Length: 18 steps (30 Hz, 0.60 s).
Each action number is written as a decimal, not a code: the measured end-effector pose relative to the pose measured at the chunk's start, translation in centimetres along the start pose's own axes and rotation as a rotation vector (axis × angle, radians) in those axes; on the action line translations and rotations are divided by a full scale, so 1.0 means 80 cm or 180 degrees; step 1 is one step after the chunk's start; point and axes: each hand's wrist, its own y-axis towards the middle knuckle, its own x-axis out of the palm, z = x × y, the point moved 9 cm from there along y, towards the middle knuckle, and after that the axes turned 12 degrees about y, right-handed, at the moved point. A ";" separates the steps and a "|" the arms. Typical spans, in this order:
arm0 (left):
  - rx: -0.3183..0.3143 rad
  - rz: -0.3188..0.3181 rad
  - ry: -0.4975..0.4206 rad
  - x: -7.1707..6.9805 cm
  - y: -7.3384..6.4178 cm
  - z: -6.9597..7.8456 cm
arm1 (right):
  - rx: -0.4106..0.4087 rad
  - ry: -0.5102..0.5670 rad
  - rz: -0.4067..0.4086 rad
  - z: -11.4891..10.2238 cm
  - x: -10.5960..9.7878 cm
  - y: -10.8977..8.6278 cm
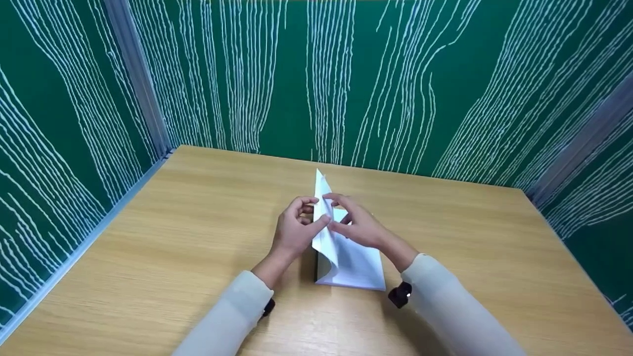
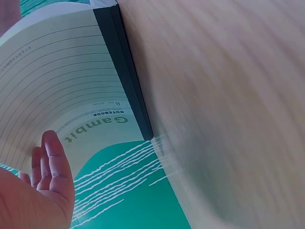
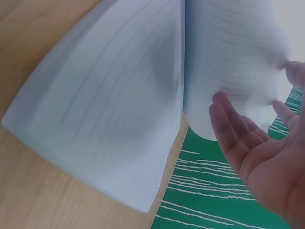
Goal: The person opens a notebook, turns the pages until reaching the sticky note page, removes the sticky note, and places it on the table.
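Left hand [image 1: 295,227], as I saw it over my remote feed, pinched the raised side of an open notebook [image 1: 361,267], its thumb laid over the inner face and its fingers on the outer. Right hand [image 1: 363,227] met it from the opposite side, thumb and index finger parted, their tips pressed against the standing paper, the other fingers loosely extended. The notebook sat on the wooden counter [image 1: 198,222] between the two arms, one part lying flat at right while the other rose upright in the fingers.

My left wrist camera showed the bowed cover [image 2: 81,81], ruled with thin lines and printed with the words "Gambit" and "NOTEBOOK", upside down from that angle; a dark spine [image 2: 125,71] ran along its edge beside the wood. On my right wrist camera, a lined leaf [image 3: 238,47] stood dimpled under the fingertips, next to the flatter lined pages [image 3: 109,105] on the counter.

Pale sleeves [image 1: 232,306] covered the forearms, and a dark device [image 1: 400,295] showed beneath the right wrist. Beyond the counter's far edge, I had a green wall [image 1: 287,99] in view, streaked with wavy white lines.
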 end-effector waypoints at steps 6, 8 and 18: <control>-0.0016 -0.0038 0.0039 0.002 -0.001 -0.002 | 0.0016 0.0007 0.0032 0.002 -0.001 -0.001; 0.0020 -0.0052 0.0023 0.002 -0.001 -0.001 | 0.0033 -0.0019 0.0062 0.006 -0.004 -0.001; -0.0016 -0.0058 0.0027 0.002 -0.002 -0.002 | 0.0357 -0.0504 0.0228 0.038 -0.029 -0.001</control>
